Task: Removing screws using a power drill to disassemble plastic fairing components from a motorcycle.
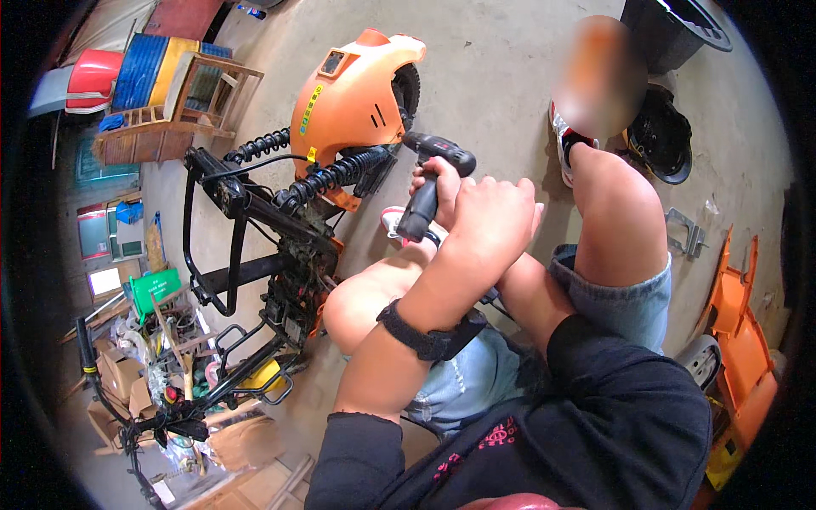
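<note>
A black cordless drill is in my right hand, whose fingers wrap round its handle. The drill's front end meets the rear edge of an orange fender, beside a black coil-spring shock absorber. My left hand is closed and crosses in front of my right wrist. What its fingers hold, if anything, is hidden. Fender and shock absorber belong to a stripped vehicle with a bare black frame and a wheel partly under the fender.
A black tub and a black bowl-shaped shell stand at the far right. Nearer lie a metal bracket and orange panels. Handlebars, cardboard boxes and clutter fill the left; a wooden chair is behind.
</note>
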The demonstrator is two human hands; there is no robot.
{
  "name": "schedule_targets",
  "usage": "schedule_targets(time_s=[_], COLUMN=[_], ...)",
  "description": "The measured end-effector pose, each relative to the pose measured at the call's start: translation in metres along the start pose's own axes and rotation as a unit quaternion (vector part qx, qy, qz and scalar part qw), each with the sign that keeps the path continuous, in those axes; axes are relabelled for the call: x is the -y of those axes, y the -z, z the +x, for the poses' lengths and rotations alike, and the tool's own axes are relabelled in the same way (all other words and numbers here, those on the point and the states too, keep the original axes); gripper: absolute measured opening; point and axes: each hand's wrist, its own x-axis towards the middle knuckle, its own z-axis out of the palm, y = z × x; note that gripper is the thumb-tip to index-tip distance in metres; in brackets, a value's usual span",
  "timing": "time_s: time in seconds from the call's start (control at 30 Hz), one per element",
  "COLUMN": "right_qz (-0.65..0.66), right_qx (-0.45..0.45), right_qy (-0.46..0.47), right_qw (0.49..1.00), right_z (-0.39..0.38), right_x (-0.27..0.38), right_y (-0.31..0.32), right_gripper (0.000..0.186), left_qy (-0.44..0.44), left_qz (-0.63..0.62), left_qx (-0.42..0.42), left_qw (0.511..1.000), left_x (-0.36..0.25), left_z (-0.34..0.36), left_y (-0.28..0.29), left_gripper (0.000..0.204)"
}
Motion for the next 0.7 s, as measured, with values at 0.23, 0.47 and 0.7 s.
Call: schedule_targets(time_s=[0.23,0.47,0.7], right_qz=[-0.16,-0.124,-0.087], right_qx=[-0.024,-0.046,-0.03], right_qy=[-0.013,-0.045,-0.063], right_qw=[0.987,0.99,0.994], right_z=[-0.025,-0.034,-0.022], right_x=[0.021,0.033,0.042], right_y=[0.0,-0.011,-0.012], right_gripper=[0.048,0.043,0.038], left_qy=[0.009,0.003,-0.01], left_qz=[-0.015,-0.024,-0.012], left_qx=[-0.019,-0.04,-0.057], left_qw=[1.0,0.999,0.998], left_x=[0.001,0.002,0.002], left_z=[-0.004,-0.007,-0.01], left_y=[0.002,-0.001,0.001], left_gripper=[0.033,0.03,0.031])
